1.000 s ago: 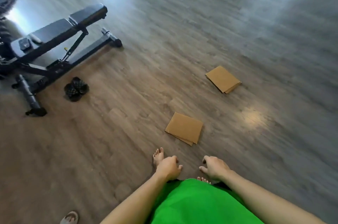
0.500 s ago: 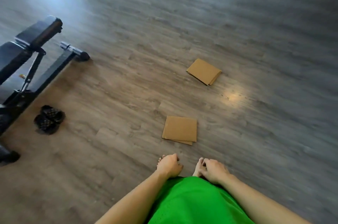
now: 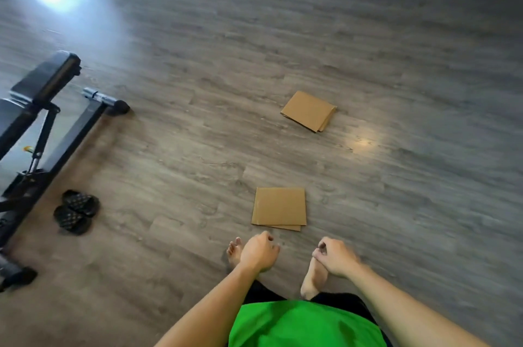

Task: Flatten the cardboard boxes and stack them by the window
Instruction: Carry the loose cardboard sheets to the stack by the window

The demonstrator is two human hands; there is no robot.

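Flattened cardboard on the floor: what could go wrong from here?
1. Both the left hand and right hand hold nothing; the near cardboard lies flat, so its edge may be hard to lift.
2. It is layered, as is the far cardboard; sheets could slide apart.
3. Bare feet could slip on cardboard.

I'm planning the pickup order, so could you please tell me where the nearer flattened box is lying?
In the head view, the nearer flattened box lies on the floor just ahead of the person's bare feet, slightly right of centre.
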